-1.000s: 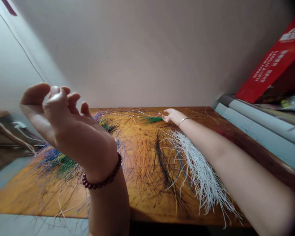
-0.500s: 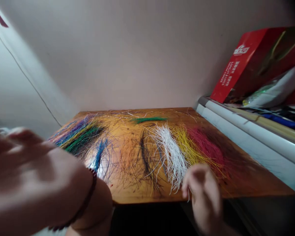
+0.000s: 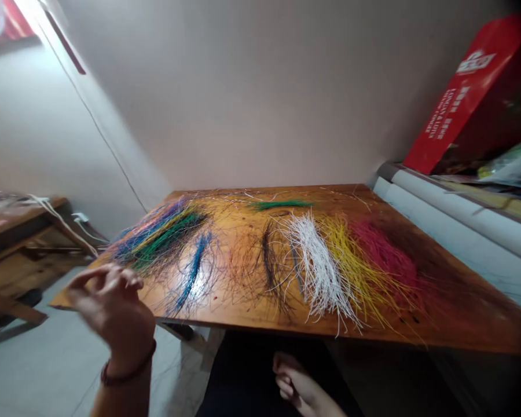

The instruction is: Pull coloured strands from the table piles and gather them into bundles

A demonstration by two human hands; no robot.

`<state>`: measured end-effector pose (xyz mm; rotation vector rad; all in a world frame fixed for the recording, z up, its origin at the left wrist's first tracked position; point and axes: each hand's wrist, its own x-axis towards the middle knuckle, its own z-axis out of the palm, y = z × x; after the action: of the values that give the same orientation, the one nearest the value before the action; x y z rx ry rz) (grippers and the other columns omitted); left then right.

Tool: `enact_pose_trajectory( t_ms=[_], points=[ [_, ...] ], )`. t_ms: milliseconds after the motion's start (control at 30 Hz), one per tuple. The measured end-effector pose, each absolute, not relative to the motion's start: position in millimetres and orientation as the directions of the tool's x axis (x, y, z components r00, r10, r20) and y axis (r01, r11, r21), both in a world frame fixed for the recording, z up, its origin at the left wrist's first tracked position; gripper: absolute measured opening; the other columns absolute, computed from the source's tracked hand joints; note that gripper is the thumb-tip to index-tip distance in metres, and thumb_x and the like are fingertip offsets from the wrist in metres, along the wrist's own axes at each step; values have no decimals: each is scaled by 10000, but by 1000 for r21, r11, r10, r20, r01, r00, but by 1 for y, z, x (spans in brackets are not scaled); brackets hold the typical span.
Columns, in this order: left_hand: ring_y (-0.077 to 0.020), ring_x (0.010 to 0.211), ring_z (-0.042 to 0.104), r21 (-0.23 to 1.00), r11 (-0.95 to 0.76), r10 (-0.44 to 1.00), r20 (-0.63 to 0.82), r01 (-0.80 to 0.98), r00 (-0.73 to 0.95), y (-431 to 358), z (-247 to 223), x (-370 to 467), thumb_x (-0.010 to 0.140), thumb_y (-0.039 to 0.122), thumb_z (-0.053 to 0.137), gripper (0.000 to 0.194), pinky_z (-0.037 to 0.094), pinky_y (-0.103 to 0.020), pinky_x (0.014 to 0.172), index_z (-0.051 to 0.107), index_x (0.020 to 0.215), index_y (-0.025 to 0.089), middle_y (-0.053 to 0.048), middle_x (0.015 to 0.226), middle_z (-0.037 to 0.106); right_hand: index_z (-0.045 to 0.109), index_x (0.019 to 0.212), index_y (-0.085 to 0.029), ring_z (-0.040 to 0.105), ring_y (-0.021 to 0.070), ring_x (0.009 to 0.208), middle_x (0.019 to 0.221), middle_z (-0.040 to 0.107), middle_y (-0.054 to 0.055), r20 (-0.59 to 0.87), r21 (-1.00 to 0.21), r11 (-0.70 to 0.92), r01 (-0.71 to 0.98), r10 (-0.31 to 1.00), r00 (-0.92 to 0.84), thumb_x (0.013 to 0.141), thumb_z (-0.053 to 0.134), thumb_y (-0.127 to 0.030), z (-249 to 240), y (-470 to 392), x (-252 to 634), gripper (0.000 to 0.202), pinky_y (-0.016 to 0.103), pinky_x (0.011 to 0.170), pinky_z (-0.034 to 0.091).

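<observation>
My left hand point(image 3: 110, 304), with a dark red bead bracelet point(image 3: 128, 370) on its wrist, is raised by the table's left front corner. Its fingers are curled with thumb and fingertips close together; anything thin between them is too small to see. Low over my lap, below the table edge, my right hand point(image 3: 293, 382) is closed, and what it may hold is hidden. On the table lie bundles of thin wire-like strands: white point(image 3: 316, 266), yellow point(image 3: 351, 260), pink-red point(image 3: 386, 249), blue point(image 3: 193, 272), dark point(image 3: 267, 260) and green point(image 3: 282, 204).
More strands point(image 3: 160, 231) in purple, blue, yellow and green lie along the wooden table's point(image 3: 238, 318) left side. White rolls point(image 3: 455, 208) and a red box point(image 3: 455, 92) stand at right. Another wooden table point(image 3: 21, 220) with a white cable is at far left.
My left hand has moved away from the camera, so it looks smaller. The right hand has dropped from beside the white strands to my lap. The view has shifted left.
</observation>
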<state>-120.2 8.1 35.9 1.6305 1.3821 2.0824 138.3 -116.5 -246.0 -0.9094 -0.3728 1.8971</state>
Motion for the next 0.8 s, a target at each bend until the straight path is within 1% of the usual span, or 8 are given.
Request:
enact_pose_trajectory(
  t_ms=[67, 167, 200, 267, 367, 433, 633, 800],
  points=[
    [-122, 635, 509, 755, -494, 621, 654, 432, -432, 54, 33, -131, 778, 289, 562, 290, 430, -245, 537, 463, 1049, 256, 0, 810, 492, 514, 723, -173, 226, 13, 415, 505, 326, -104, -476, -498, -487, -718, 845, -243, 582, 688, -211, -243, -115, 142, 227, 189, 441, 120],
    [-178, 754, 598, 704, -214, 812, 513, 678, -277, 105, 16, -175, 763, 371, 582, 274, 491, -295, 665, 537, 958, 183, -53, 861, 604, 490, 725, -171, 224, 4, 416, 517, 361, -105, -554, -388, -458, -799, 809, -195, 532, 766, -204, -242, -111, 142, 339, 180, 433, 84],
    [-196, 780, 617, 649, -159, 860, 461, 744, -219, 115, 9, -191, 780, 381, 549, 263, 498, -307, 687, 568, 939, 171, -71, 887, 631, 492, 738, -171, 222, 1, 414, 524, 378, -105, -574, -362, -450, -816, 798, -186, 511, 783, -196, -242, -109, 141, 371, 176, 431, 77],
    [-226, 829, 629, 453, -88, 896, 426, 887, -129, 127, 0, -214, 807, 373, 501, 262, 493, -327, 731, 630, 912, 171, -91, 929, 663, 504, 778, -171, 220, -3, 409, 523, 384, -110, -603, -321, -447, -835, 777, -184, 491, 800, -182, -243, -107, 140, 413, 167, 427, 70],
    [-251, 908, 621, 144, -119, 899, 435, 982, 45, 132, -3, -219, 847, 343, 440, 295, 469, -337, 791, 680, 926, 190, -93, 997, 679, 509, 812, -171, 225, -2, 404, 508, 355, -120, -622, -293, -451, -843, 760, -190, 500, 798, -164, -243, -105, 140, 425, 158, 421, 67],
    [-250, 947, 612, 30, -186, 894, 420, 982, 157, 133, -1, -207, 869, 356, 420, 314, 461, -321, 788, 681, 956, 207, -80, 1032, 679, 504, 802, -169, 228, -2, 406, 503, 336, -122, -614, -289, -457, -841, 762, -203, 513, 793, -153, -242, -105, 141, 409, 154, 418, 71],
    [-221, 973, 609, -28, -399, 877, 281, 917, 390, 137, -3, -160, 902, 394, 388, 351, 454, -284, 796, 684, 987, 224, -69, 1061, 684, 506, 802, -165, 228, -1, 410, 504, 322, -123, -604, -280, -452, -847, 769, -211, 522, 798, -161, -243, -105, 140, 404, 149, 413, 83],
    [-247, 1015, 605, -34, -448, 883, 139, 893, 448, 131, -17, -135, 924, 432, 333, 431, 443, -324, 845, 687, 1047, 220, -81, 1083, 690, 500, 778, -164, 236, 1, 413, 510, 333, -117, -607, -259, -456, -852, 762, -224, 523, 808, -173, -244, -105, 141, 400, 149, 410, 92]
  ],
)
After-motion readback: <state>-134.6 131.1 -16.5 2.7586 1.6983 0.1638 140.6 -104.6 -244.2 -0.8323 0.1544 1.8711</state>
